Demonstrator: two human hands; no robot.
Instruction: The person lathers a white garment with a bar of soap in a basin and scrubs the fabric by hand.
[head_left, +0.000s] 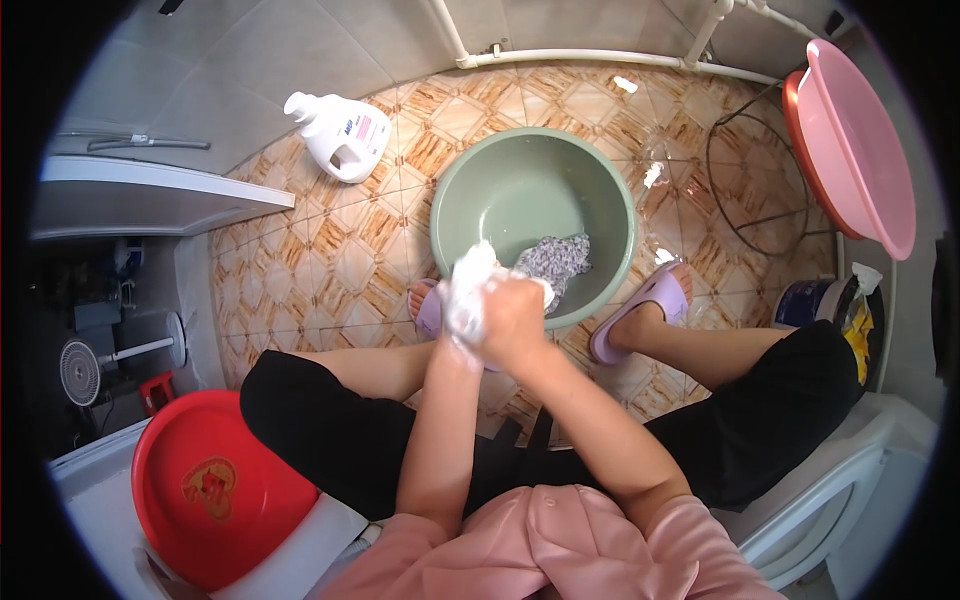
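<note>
Over the near rim of a green plastic basin [535,143], my two hands are pressed together. My left hand [466,305] is coated in thick white suds, and its fingers are closed. Against it sits my right hand [513,317], curled into a fist. What lies between them is hidden by foam and fingers. A wet grey patterned cloth [556,262] is bunched inside the basin, just beyond my right hand. Whether it runs up into my grip I cannot tell.
A white detergent jug [345,135] stands on the tiled floor at far left. Foam blobs [653,174] dot the floor right of the basin. Pink basin [855,150] and a dark hose [712,165] are at right. Red basin [215,490] sits near left; a white fan [82,370] is beyond.
</note>
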